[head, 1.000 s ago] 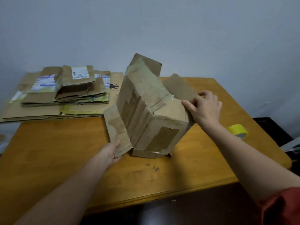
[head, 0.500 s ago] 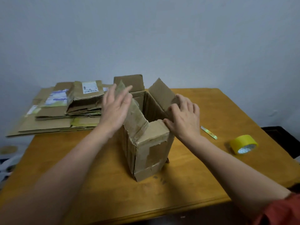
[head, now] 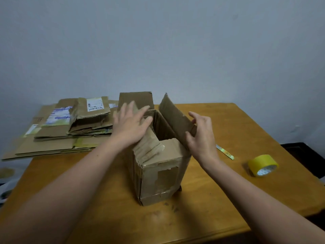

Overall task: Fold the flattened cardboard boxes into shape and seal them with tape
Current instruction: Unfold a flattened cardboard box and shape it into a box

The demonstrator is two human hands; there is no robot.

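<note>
A plain grey-blue wall [head: 158, 41] stands behind a wooden table [head: 246, 191], and the cardboard box [head: 161, 178] sits upright near the middle of it, open end up, between the person's two forearms.

The left hand [head: 130, 124] lies flat on the left flap [head: 149, 147], fingers straight and spread, and presses that creased panel in over the opening. It grips nothing. The right hand [head: 202, 138] is at the right flap [head: 175, 117], which stands up and leans outward. The thumb is on the flap's near edge and the fingers curve round its outer face, so the hand holds the flap lightly. The back flap [head: 135, 98] stands upright past the left fingertips, and the near flap [head: 172, 150] is folded down.

A second ago the box was tipped on its side with a hand at each end; now it stands square on its base. Half a second ago the right hand rested lower, on the box's near corner; it has since moved out to the flap's edge.

A yellow tape roll [head: 263, 164] lies on the table well to the right, with a thin pale strip [head: 225, 152] between it and the box. A stack of flattened boxes [head: 70, 131] lies at the far left.
</note>
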